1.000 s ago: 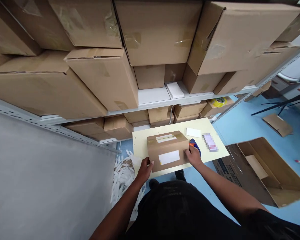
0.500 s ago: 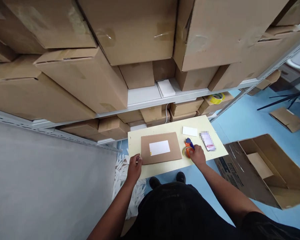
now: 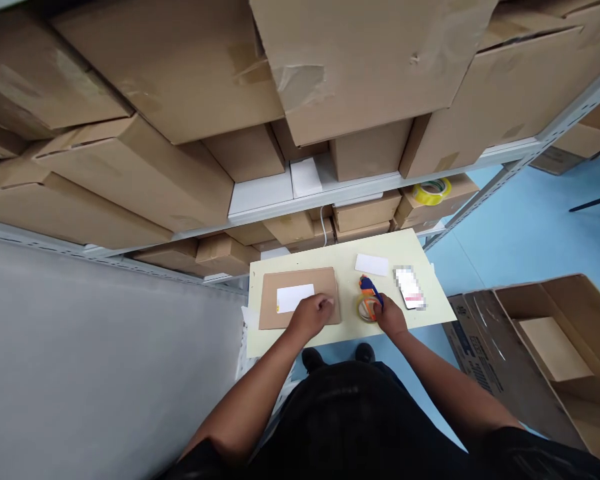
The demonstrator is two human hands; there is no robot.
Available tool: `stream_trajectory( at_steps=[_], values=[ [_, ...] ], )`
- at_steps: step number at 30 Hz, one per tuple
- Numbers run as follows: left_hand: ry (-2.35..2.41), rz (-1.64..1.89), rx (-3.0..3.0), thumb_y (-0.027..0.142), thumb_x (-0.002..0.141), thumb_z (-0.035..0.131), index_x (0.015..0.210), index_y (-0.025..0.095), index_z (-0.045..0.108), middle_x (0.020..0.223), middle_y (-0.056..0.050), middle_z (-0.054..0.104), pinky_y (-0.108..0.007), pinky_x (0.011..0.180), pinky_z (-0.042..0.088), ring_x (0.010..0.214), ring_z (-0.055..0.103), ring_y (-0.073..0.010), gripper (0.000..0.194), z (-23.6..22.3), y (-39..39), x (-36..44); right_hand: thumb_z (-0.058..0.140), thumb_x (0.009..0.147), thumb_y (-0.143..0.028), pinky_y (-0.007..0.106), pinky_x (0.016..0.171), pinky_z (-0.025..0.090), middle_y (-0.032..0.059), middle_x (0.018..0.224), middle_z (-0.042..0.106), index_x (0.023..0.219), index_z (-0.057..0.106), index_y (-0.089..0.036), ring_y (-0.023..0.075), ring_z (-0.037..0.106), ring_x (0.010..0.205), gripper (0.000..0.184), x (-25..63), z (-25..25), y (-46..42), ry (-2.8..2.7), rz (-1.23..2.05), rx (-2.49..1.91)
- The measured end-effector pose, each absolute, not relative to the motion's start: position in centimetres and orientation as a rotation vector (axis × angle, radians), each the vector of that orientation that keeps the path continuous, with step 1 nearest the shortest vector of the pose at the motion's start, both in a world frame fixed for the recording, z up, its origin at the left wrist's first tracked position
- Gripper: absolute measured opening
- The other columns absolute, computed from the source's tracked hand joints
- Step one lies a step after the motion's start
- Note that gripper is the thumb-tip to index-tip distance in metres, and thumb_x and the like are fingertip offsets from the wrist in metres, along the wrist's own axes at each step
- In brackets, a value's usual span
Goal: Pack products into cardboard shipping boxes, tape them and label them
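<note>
A flat brown cardboard box (image 3: 271, 293) lies on the pale yellow table (image 3: 347, 333), with a white label (image 3: 286, 299) on its top. My left hand (image 3: 311, 317) is over the right part of this box, its fingers curled together; what they hold, if anything, is hidden. My right hand (image 3: 393, 320) grips a blue and orange tape dispenser (image 3: 367, 285) with a tape roll in it, just right of the box. Behind the dispenser lies a stack of white labels or cards (image 3: 372, 264). A phone (image 3: 409, 288) with a blurred screen rests farther right.
Shelving (image 3: 370, 188) packed with cardboard boxes rises behind the table, a yellow tape roll (image 3: 431, 191) on one lower box. A large open carton (image 3: 510, 373) stands on the floor at right. White paper (image 3: 251, 317) shows at the table's left edge; a grey wall (image 3: 105, 360) is left.
My left hand has moved right, from the box's left edge to over its right part. The right hand still holds the tape dispenser. White paper now shows at the table's left edge. The view has shifted.
</note>
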State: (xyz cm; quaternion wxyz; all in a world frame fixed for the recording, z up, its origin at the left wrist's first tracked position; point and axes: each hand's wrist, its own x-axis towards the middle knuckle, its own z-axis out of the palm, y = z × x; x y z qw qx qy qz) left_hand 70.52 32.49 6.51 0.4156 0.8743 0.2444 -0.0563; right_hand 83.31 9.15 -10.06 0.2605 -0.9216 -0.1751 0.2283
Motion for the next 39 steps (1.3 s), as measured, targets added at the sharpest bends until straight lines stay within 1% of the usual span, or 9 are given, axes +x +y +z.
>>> stream_trajectory(
  at_steps=[5, 7, 10, 13, 17, 21, 28, 34, 39],
  values=[
    [0.903, -0.485, 1.702, 0.064, 0.095, 0.053, 0.085, 0.017, 0.066, 0.073, -0.006, 0.070, -0.029, 0.058, 0.049, 0.063, 0.068, -0.0196, 0.050, 4.4, 30.3, 77.8, 0.044, 0.100, -0.035, 0.050, 0.104, 0.053, 0.0160, 0.136, 0.064, 0.151, 0.046, -0.018, 0.0310, 0.063, 0.123, 0.054, 81.7, -8.9, 6.7, -0.712, 0.255, -2.251],
    [0.913, -0.486, 1.567, 0.061, 0.095, 0.058, 0.085, 0.016, 0.065, 0.071, -0.005, 0.069, -0.026, 0.054, 0.047, 0.059, 0.066, -0.0165, 0.046, 3.7, 29.5, 78.9, 0.045, 0.100, -0.033, 0.051, 0.105, 0.054, 0.0169, 0.137, 0.063, 0.154, 0.043, -0.019, 0.0316, 0.062, 0.125, 0.057, 81.4, -8.4, 6.2, -0.762, 0.243, -2.225],
    [0.905, -0.417, 1.522, 0.044, 0.093, 0.067, 0.083, 0.016, 0.063, 0.071, -0.002, 0.068, -0.021, 0.052, 0.044, 0.058, 0.062, -0.0113, 0.030, 3.2, 28.4, 79.0, 0.047, 0.099, -0.030, 0.053, 0.105, 0.055, 0.0176, 0.136, 0.063, 0.156, 0.041, -0.019, 0.0321, 0.062, 0.124, 0.058, 81.0, -8.2, 5.8, -0.793, 0.251, -2.205],
    [0.961, -0.446, 1.513, 0.038, 0.092, 0.069, 0.081, 0.017, 0.061, 0.071, -0.001, 0.067, -0.021, 0.055, 0.046, 0.058, 0.062, -0.0106, 0.025, 3.1, 27.9, 78.6, 0.046, 0.099, -0.029, 0.054, 0.105, 0.055, 0.0181, 0.134, 0.063, 0.155, 0.040, -0.017, 0.0320, 0.063, 0.122, 0.058, 80.5, -8.7, 5.3, -0.786, 0.244, -2.183],
    [1.062, -0.572, 1.461, 0.052, 0.092, 0.066, 0.079, 0.016, 0.061, 0.065, -0.003, 0.066, -0.025, 0.055, 0.049, 0.055, 0.063, -0.0135, 0.039, 3.1, 27.7, 78.2, 0.048, 0.097, -0.028, 0.054, 0.107, 0.054, 0.0173, 0.135, 0.062, 0.156, 0.039, -0.019, 0.0321, 0.062, 0.123, 0.060, 79.6, -9.3, 4.8, -0.770, 0.244, -2.158],
    [1.062, -0.716, 1.467, 0.063, 0.093, 0.060, 0.075, 0.014, 0.064, 0.062, -0.005, 0.066, -0.022, 0.048, 0.042, 0.052, 0.061, -0.0128, 0.052, 3.1, 27.5, 77.9, 0.050, 0.094, -0.024, 0.056, 0.108, 0.053, 0.0174, 0.136, 0.060, 0.155, 0.038, -0.020, 0.0327, 0.061, 0.124, 0.062, 79.0, -9.2, 4.4, -0.771, 0.272, -2.137],
    [0.974, -0.638, 1.614, 0.045, 0.091, 0.068, 0.086, 0.015, 0.066, 0.065, -0.002, 0.066, -0.020, 0.052, 0.044, 0.054, 0.061, -0.0112, 0.031, 2.9, 27.2, 77.5, 0.055, 0.087, -0.018, 0.057, 0.111, 0.049, 0.0159, 0.134, 0.057, 0.155, 0.036, -0.023, 0.0332, 0.059, 0.125, 0.071, 77.9, -8.5, 4.1, -0.695, 0.302, -2.070],
    [0.882, -0.701, 1.806, 0.025, 0.090, 0.061, 0.089, 0.016, 0.068, 0.065, -0.001, 0.066, -0.021, 0.055, 0.046, 0.057, 0.062, -0.0126, 0.011, 2.9, 26.6, 77.4, 0.062, 0.087, -0.030, 0.053, 0.105, 0.053, 0.0148, 0.134, 0.056, 0.159, 0.030, -0.023, 0.0331, 0.061, 0.122, 0.079, 77.5, -7.5, 4.9, -0.650, 0.445, -2.064],
    [0.723, -0.742, 2.127, 0.020, 0.081, 0.067, 0.082, 0.019, 0.072, 0.076, -0.004, 0.072, -0.025, 0.064, 0.048, 0.074, 0.067, -0.0188, 0.005, 3.0, 27.7, 79.3, 0.065, 0.088, -0.039, 0.049, 0.103, 0.053, 0.0108, 0.127, 0.060, 0.155, 0.041, -0.028, 0.0304, 0.064, 0.117, 0.073, 78.1, -6.7, 5.9, -0.550, 0.494, -2.026]
  ],
)
